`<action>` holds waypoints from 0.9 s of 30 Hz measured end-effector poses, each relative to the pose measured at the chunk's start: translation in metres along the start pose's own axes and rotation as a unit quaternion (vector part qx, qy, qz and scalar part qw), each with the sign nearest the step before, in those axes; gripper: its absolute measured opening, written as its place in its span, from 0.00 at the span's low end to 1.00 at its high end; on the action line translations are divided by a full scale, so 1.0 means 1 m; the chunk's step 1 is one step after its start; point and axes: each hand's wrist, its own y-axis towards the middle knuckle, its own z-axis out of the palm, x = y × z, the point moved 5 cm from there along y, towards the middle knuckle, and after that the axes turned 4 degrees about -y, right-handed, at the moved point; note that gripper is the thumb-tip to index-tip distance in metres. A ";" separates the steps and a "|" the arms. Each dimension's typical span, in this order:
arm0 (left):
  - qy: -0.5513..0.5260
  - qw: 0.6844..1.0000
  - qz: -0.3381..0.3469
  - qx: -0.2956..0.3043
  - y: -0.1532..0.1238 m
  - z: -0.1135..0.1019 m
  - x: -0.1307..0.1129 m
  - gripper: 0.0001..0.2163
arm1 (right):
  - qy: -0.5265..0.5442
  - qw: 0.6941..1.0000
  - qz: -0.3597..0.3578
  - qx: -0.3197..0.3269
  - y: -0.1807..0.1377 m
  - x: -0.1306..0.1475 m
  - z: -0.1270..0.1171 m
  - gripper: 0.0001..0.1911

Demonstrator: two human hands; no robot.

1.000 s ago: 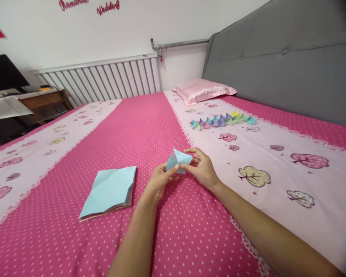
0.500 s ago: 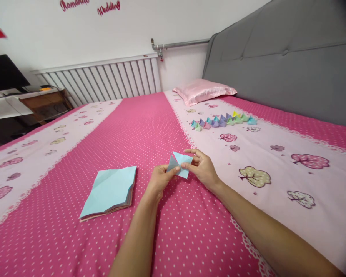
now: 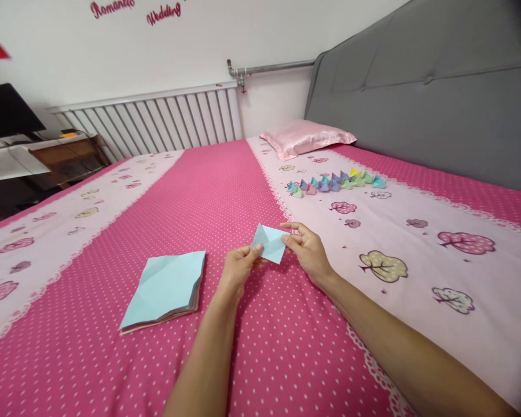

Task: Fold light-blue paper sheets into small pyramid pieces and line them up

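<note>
A small light-blue folded paper [image 3: 272,243] is held up above the bed between both hands. My left hand [image 3: 239,267] pinches its left side, thumb on top and the other fingers underneath. At the right corner, my right hand [image 3: 306,249] grips the paper between thumb and fingers, with the index finger stretched out past it. One pointed flap stands at the paper's upper left. To the left of my left hand lies a stack of square paper [image 3: 167,288], light blue on top with other colours showing at the edge.
Several small folded paper pieces [image 3: 330,184] in mixed colours stand in rows on the pale band of the bedspread [image 3: 217,197]. Behind them are a pink pillow [image 3: 306,138] and a grey headboard [image 3: 425,104]. A radiator [image 3: 156,119] lines the wall; a desk with a monitor [image 3: 11,110] is far left.
The folded paper has turned in my hands, and its open split now shows as a flatter face. My right thumb has slid outward to the paper's right corner.
</note>
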 end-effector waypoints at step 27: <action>-0.016 0.998 0.053 -0.023 -0.003 0.002 -0.007 0.11 | -0.064 0.995 -0.072 0.040 -0.004 0.008 0.007 0.13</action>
